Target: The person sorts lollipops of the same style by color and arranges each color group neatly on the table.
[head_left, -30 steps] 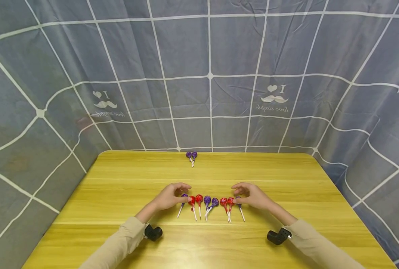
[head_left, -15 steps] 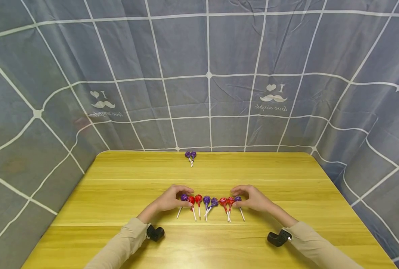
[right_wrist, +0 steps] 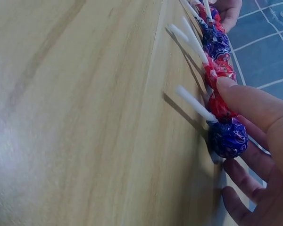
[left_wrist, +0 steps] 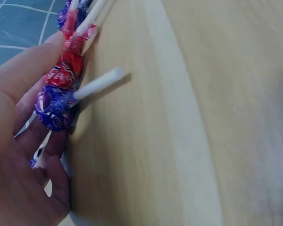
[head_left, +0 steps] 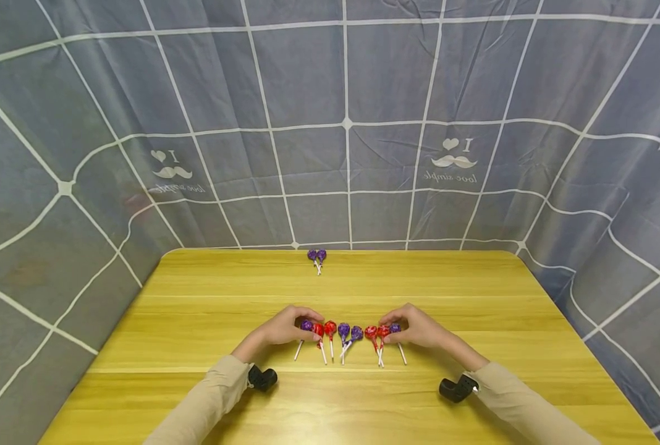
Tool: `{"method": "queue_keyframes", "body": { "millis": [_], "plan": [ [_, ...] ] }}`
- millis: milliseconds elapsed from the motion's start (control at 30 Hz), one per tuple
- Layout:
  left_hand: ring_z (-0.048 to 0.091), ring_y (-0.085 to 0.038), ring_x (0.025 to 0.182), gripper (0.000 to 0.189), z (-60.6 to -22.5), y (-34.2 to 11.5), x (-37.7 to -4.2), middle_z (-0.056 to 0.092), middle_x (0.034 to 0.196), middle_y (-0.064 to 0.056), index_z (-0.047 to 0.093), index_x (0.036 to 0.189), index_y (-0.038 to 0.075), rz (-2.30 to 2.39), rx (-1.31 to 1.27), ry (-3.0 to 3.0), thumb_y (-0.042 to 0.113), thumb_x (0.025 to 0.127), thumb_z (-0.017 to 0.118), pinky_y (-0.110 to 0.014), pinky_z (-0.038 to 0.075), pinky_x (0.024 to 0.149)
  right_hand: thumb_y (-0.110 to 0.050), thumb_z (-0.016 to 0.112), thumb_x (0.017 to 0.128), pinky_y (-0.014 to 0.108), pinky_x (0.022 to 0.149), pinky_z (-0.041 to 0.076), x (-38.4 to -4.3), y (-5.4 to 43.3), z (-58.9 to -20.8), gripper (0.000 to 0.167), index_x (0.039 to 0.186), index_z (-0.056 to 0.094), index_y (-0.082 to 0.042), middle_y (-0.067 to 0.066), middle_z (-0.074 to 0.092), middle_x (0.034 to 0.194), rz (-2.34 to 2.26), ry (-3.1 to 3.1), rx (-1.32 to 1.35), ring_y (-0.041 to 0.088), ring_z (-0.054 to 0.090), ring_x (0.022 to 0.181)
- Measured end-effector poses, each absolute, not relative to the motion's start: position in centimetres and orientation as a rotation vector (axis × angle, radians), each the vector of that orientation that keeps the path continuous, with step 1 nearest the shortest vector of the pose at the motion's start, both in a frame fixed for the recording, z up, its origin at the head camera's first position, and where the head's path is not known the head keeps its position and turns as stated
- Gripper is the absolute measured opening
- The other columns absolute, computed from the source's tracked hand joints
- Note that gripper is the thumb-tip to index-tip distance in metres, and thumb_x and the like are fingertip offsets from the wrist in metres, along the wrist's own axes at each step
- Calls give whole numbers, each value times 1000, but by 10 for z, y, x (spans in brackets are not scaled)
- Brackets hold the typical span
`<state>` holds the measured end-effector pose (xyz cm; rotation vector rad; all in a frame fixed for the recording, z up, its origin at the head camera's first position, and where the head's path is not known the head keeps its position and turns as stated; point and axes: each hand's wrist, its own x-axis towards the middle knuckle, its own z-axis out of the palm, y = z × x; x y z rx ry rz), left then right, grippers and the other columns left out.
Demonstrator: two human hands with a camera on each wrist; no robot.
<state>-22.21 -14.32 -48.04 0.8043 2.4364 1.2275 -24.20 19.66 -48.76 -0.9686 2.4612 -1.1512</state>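
Lollipops (head_left: 343, 332) lie in a row on the surface (head_left: 330, 408). The left hand (head_left: 285, 324) and right hand (head_left: 417, 326) curve about its ends, fingers (right_wrist: 243, 178) and thumbs (right_wrist: 247, 100) apart; whether they grip I cannot tell. Two purple lollipops (head_left: 312, 254) lie farther back.

Lollipops (head_left: 343, 329), eight, stand listed in one row across the counter (head_left: 330, 402), heads away from the person and sticks toward the near edge, the fourth and fifth from the left crossing sticks. Left fingers (head_left: 308, 310) lie before and behind the two leftmost, right fingers (head_left: 395, 313) before and behind the two rightmost. Rear pair (head_left: 312, 255), two further lollipops side by side with sticks crossed, lies at the counter's far edge, left of centre and well apart from the row; curtain (head_left: 308, 161) hangs behind the counter and along both sides.
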Motion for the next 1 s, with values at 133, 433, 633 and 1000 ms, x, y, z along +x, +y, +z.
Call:
{"method": "queue_keyframes", "body": {
  "millis": [133,433,633,1000],
  "plan": [
    [60,-28,111,40,-479,-142,-223,67,118,-15,63,121,-1,1191,808,2457,16,86,72,-25,45,95,-22,77,80,17,55,37,-245,197,-487,36,110,70,-2,10,73,103,-1139,2452,-1000,1,40,60],
    [60,-28,111,38,-477,-144,-224,68,115,-14,65,118,0,1141,785,2514,18,85,73,-35,45,98,-24,77,81,17,61,39,-247,196,-488,35,109,71,-3,9,73,105,-1122,2460,-1016,2,46,68],
    [59,-27,112,34,-480,-142,-224,69,115,-10,67,115,5,1116,754,2530,20,85,73,-35,45,99,-24,76,82,19,73,47,-247,197,-487,37,111,70,-1,11,72,108,-1108,2458,-1045,4,59,86],
    [59,-31,114,33,-479,-141,-222,69,115,-12,69,112,5,1114,737,2542,19,84,75,-45,43,101,-24,75,83,21,76,50,-247,197,-487,35,109,71,-3,8,73,105,-1087,2446,-1075,6,62,91]
  ]
}}
